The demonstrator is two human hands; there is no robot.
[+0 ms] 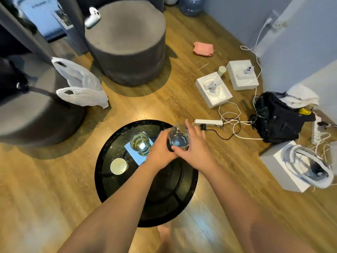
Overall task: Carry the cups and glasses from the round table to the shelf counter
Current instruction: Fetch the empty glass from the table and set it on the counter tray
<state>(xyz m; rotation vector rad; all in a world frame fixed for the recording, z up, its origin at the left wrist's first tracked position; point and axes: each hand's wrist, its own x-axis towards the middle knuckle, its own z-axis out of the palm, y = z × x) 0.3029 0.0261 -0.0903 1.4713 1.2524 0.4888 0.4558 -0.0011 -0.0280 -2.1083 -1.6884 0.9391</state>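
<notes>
A round black glass table (113, 187) stands below me. A clear glass (179, 138) is held over its far right side between both hands. My left hand (160, 150) grips the glass from the left. My right hand (195, 145) wraps it from the right, fingers spread past it. A greenish glass (140, 144) stands on a blue card (131, 152) at the table's far middle. A white paper cup (118, 166) stands on the left part of the table.
Two grey round stools (127, 48) (27, 110) stand ahead and to the left, one with a white plastic bag (80, 84). On the floor to the right lie white boxes (213, 89), a power strip (207, 122) with cables, and a black bag (279, 117).
</notes>
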